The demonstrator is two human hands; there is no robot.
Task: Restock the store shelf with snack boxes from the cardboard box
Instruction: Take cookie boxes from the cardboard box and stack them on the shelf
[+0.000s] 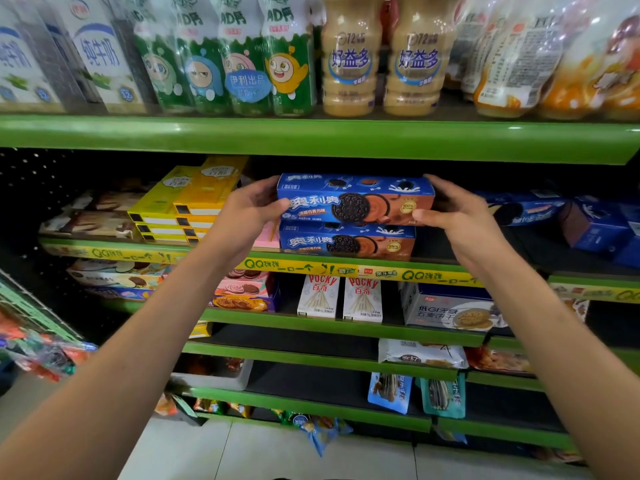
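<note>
Left hand point(254, 206): clamped on left end of blue Oreo box point(355, 199).
Right hand point(457, 216): clamped on right end.
Below hands: second Oreo box point(346, 242); Pocky boxes point(341, 297).

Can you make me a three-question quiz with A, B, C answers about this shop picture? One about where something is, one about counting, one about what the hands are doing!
1. Where is the held blue cookie box?
A. on the floor
B. on top of a matching box
C. beside the bottles

2. How many white Pocky boxes?
A. two
B. four
C. six

3. What are the hands doing?
A. hanging empty
B. one holds
C. both hold the box

Answers: B, it sits over the lower blue box; A, two stand side by side; C, left hand and right hand each have a grip on one end.
</note>
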